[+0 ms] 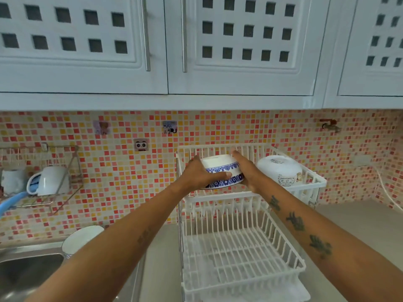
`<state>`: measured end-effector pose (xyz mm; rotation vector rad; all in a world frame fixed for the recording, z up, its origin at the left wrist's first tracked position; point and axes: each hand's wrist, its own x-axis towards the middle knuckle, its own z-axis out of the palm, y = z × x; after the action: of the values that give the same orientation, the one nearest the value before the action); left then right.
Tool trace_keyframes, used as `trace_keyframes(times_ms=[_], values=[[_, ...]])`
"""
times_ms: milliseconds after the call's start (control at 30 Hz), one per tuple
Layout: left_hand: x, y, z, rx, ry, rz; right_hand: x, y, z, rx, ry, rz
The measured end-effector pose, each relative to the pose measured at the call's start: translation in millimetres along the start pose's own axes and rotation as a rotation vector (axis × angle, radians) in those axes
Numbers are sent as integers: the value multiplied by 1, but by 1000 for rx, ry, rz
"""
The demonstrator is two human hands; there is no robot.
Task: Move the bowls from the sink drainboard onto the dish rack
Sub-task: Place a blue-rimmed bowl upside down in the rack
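I hold a white bowl with a blue floral band [222, 171] upside down over the upper tier of the white two-tier dish rack [314, 184]. My left hand [198, 174] grips its left side and my right hand [246, 171] its right side. A second white bowl with printed lettering [280, 170] lies upside down on the upper tier to the right. Another white bowl [81, 238] stands on the steel drainboard beside the sink, partly hidden by my left forearm.
The rack's lower tier [235, 253] holds no dishes. A steel sink [28, 271] lies at the lower left. A wire wall shelf [65, 153] holds a white mug [51, 180]. White cabinets [196, 83] hang overhead. Grey counter [359, 225] extends to the right.
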<state>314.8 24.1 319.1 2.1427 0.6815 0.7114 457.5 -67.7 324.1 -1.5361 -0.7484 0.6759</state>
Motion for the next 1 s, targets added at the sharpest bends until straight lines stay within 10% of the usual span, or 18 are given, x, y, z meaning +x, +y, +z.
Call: trace_keyframes(times_ms=[1000], values=[[3,-4,13,476,-127,-43,3,8,-1,-72,-159,184]])
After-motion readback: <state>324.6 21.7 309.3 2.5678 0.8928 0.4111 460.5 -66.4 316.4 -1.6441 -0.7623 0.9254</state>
